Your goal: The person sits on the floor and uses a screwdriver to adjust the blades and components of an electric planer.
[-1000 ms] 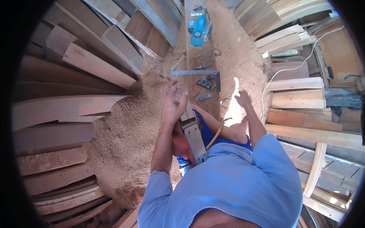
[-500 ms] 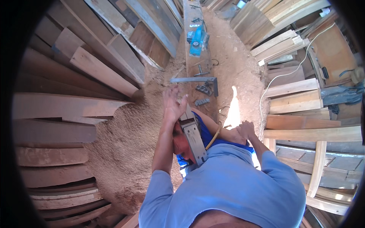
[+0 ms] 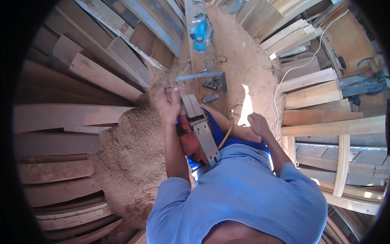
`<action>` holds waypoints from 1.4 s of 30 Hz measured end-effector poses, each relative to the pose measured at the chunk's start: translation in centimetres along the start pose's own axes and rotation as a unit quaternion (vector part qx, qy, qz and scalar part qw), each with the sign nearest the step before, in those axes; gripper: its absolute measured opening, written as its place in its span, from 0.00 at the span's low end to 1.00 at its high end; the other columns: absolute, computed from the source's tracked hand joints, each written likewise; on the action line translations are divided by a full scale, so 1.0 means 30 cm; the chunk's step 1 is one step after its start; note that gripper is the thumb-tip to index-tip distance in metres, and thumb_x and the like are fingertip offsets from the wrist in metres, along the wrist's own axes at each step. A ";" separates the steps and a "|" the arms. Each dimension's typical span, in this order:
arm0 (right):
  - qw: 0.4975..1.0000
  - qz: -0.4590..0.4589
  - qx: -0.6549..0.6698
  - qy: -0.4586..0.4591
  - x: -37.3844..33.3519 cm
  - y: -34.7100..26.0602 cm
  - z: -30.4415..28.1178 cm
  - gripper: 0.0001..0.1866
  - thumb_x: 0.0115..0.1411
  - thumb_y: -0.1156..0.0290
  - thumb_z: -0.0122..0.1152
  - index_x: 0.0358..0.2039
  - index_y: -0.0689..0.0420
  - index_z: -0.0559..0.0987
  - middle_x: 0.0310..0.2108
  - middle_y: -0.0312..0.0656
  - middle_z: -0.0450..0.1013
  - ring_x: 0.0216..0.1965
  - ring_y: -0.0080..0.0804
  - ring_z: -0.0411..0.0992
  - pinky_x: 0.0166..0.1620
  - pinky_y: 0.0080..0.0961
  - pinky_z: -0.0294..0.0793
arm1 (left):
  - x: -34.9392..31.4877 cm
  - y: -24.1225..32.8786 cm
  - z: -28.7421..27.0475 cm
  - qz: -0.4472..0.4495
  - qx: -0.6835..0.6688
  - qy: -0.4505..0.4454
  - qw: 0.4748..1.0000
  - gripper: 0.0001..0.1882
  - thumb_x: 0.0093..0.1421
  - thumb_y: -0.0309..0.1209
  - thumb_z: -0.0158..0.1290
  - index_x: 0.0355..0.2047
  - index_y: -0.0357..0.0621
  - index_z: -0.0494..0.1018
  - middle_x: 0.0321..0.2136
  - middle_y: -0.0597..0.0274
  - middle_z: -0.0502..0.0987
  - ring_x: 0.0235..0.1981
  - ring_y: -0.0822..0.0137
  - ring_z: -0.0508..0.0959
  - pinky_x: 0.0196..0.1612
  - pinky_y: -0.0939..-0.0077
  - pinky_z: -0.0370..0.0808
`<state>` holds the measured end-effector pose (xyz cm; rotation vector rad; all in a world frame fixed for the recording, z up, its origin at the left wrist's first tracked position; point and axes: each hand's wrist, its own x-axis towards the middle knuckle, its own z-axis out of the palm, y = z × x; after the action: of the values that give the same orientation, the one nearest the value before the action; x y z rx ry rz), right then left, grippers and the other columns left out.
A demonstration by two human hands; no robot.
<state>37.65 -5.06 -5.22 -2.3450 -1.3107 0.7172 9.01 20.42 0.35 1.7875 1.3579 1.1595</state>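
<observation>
A red electric hand planer (image 3: 191,142) lies across my lap with its flat metal sole turned up. A dark gap crosses the sole between its front and rear plates. My left hand (image 3: 167,105) is raised beside the planer's front end, thumb apart from the fingers, which are slightly blurred; nothing shows in it. Over my right thigh, my right hand (image 3: 259,125) is closed with fingers bent, and whatever they hold, if anything, is hidden. A yellow cord (image 3: 226,136) curves over my leg close to the planer.
Ahead, a long board (image 3: 199,65) bears a teal power planer (image 3: 200,37), a metal square (image 3: 201,76), a T-shaped tool (image 3: 207,66) and small metal parts (image 3: 211,84). Stacked timber (image 3: 73,114) lines the left; more planks (image 3: 313,128) and a white cable (image 3: 298,67) lie right. Shavings (image 3: 126,150) cover the floor.
My left hand has shifted left, off the planer's front plate, which now shows more fully. My right hand has moved slightly back and left along my leg. The whole view has shifted a little.
</observation>
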 end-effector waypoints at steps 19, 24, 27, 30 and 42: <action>0.862 -0.132 0.444 -0.206 0.086 -0.446 0.205 0.19 0.58 0.79 0.46 0.47 0.69 0.79 0.35 0.35 0.75 0.34 0.25 0.70 0.42 0.22 0.70 | -0.452 0.075 -0.182 -0.192 -0.277 -0.085 0.938 0.37 0.58 0.24 0.55 0.66 0.35 0.55 0.58 0.51 0.67 0.57 0.63 0.71 0.59 0.70 0.70; 0.898 -0.221 0.365 -0.106 0.151 -0.473 0.134 0.16 0.57 0.81 0.47 0.42 0.67 0.79 0.32 0.37 0.75 0.34 0.21 0.69 0.41 0.21 0.68 | -0.392 0.019 -0.174 -0.060 -0.348 -0.071 0.933 0.39 0.56 0.26 0.55 0.67 0.38 0.54 0.59 0.51 0.67 0.60 0.61 0.69 0.62 0.68 0.67; 0.929 -0.241 0.240 -0.146 0.232 -0.433 0.150 0.21 0.53 0.82 0.44 0.46 0.65 0.80 0.41 0.52 0.78 0.42 0.28 0.74 0.48 0.25 0.72 | -0.343 -0.007 -0.171 -0.126 -0.383 -0.082 0.911 0.41 0.55 0.27 0.55 0.68 0.38 0.53 0.60 0.51 0.66 0.61 0.60 0.67 0.63 0.66 0.65; 0.908 -0.244 0.308 -0.143 0.149 -0.546 0.107 0.22 0.52 0.82 0.44 0.46 0.65 0.80 0.42 0.53 0.79 0.43 0.35 0.76 0.50 0.27 0.72 | -0.327 -0.070 -0.219 -0.116 -0.293 -0.142 0.939 0.40 0.56 0.28 0.54 0.69 0.37 0.53 0.57 0.49 0.69 0.58 0.60 0.71 0.62 0.68 0.66; 0.882 -0.336 0.318 -0.095 0.143 -0.550 0.148 0.33 0.52 0.82 0.42 0.62 0.65 0.67 0.61 0.55 0.68 0.64 0.43 0.65 0.65 0.28 0.59 | -0.175 0.105 -0.191 -0.197 0.037 -0.208 0.958 0.27 0.63 0.40 0.52 0.57 0.32 0.69 0.49 0.43 0.77 0.49 0.55 0.78 0.53 0.63 0.72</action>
<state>25.74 7.25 -1.08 -1.2154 -1.5338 0.9568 4.69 14.27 4.07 1.5943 1.4195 0.4939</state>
